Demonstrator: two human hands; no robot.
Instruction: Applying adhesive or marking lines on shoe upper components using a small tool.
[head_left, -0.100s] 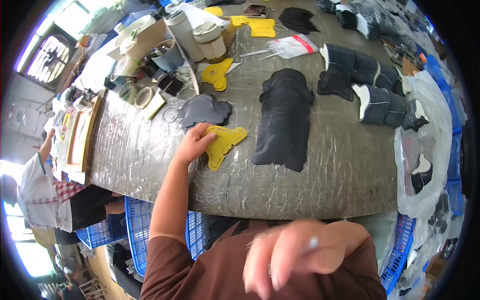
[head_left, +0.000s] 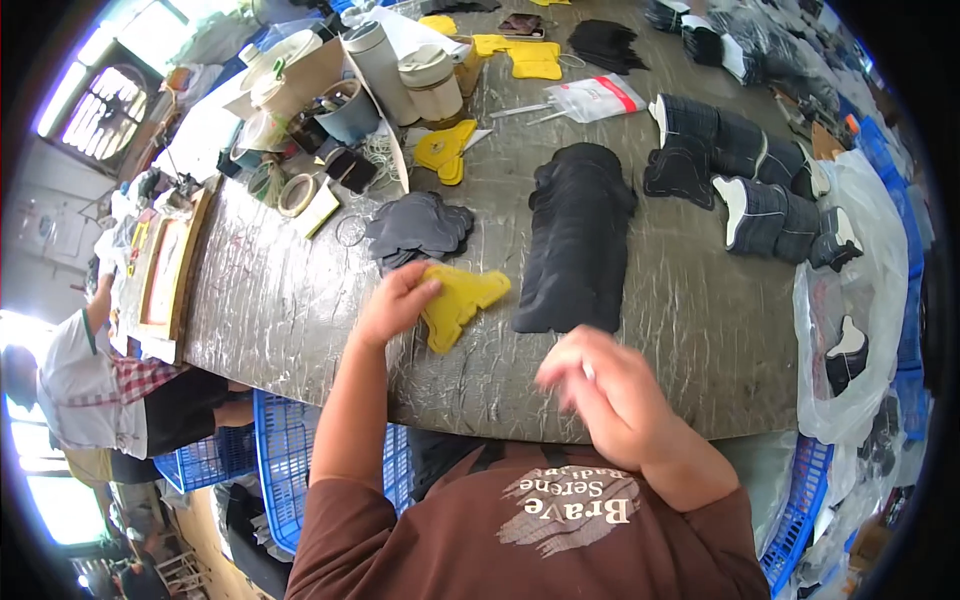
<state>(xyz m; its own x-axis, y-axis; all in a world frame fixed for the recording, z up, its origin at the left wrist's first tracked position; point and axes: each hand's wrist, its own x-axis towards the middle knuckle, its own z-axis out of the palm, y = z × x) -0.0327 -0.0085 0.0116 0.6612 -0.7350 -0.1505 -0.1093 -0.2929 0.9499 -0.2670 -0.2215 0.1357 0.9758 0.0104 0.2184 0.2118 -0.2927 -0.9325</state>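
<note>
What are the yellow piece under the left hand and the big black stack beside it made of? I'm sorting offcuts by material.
The yellow piece under the left hand looks like stiff, matte card or plastic sheet: flat, clean-cut edges, no sag. It may be a cutting template. The black stack looks like soft matte fabric or synthetic leather, layered with wavy edges. Neither can be settled from this view.

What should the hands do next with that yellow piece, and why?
Probably bring the right hand over to the yellow pattern piece. The left hand already pins it flat on the table, while the right hand is apart from it, blurred.
</note>
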